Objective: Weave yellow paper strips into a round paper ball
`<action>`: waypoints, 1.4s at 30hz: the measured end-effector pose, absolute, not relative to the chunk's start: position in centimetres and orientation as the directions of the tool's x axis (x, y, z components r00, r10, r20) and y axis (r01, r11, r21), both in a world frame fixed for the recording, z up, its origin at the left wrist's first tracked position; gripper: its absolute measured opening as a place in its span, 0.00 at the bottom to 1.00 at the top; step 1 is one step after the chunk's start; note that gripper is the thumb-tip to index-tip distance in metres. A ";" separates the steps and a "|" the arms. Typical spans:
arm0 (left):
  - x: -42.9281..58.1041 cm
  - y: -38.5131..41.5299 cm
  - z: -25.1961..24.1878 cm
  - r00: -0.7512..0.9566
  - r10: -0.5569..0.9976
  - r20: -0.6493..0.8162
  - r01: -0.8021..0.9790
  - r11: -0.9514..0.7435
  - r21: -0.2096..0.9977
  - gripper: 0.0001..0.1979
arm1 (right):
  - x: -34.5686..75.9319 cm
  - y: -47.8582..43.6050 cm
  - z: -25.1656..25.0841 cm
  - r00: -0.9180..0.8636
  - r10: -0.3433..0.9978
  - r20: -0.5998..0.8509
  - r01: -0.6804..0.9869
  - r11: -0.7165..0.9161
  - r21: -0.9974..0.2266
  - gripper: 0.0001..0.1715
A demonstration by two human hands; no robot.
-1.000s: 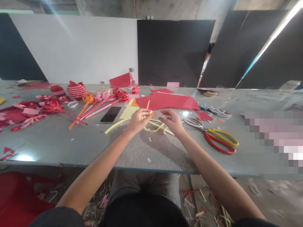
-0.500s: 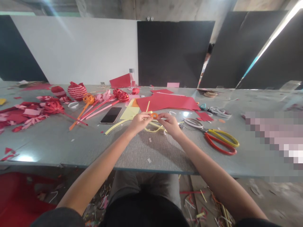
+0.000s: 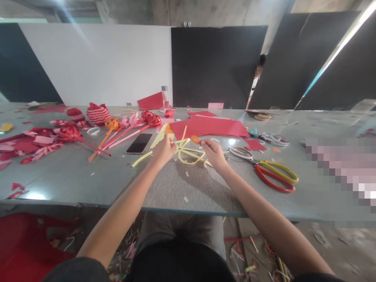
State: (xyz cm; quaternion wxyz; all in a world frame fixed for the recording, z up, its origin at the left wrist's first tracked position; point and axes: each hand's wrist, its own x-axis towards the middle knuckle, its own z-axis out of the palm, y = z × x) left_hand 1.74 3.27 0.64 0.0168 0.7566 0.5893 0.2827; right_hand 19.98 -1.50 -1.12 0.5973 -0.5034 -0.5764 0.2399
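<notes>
My right hand (image 3: 215, 153) pinches a small orange paper loop (image 3: 195, 139) between thumb and fingertips, just above the table. Left of it, my left hand (image 3: 163, 151) is closed with fingers curled in; whatever it may grip is hidden. Between the two hands lie pale yellow paper strips (image 3: 190, 158), crossing at one point and spreading like spokes, some bent into curves. Partly behind my left hand is a sheet of yellow paper (image 3: 158, 139). Large red sheets (image 3: 208, 127) lie beyond both hands.
Scissors with red and yellow handles (image 3: 276, 177) rest right of my right forearm, near a white tape roll (image 3: 241, 152). A phone (image 3: 139, 143) lies on the left. Past it are paper ball flowers on sticks (image 3: 117, 133) and a red-pink woven ball (image 3: 98, 113). A small bottle (image 3: 165, 98) stands at the back.
My hands have come apart. The left one has moved left off the orange loop, which stays in my right hand. More of the crossed yellow strips shows between them.
</notes>
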 end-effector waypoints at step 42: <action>3.6 2.1 0.4 0.277 0.731 0.624 0.390 -0.679 0.622 0.08 | 20.0 -2.1 -0.5 0.255 0.915 0.313 -0.069 0.340 -0.938 0.39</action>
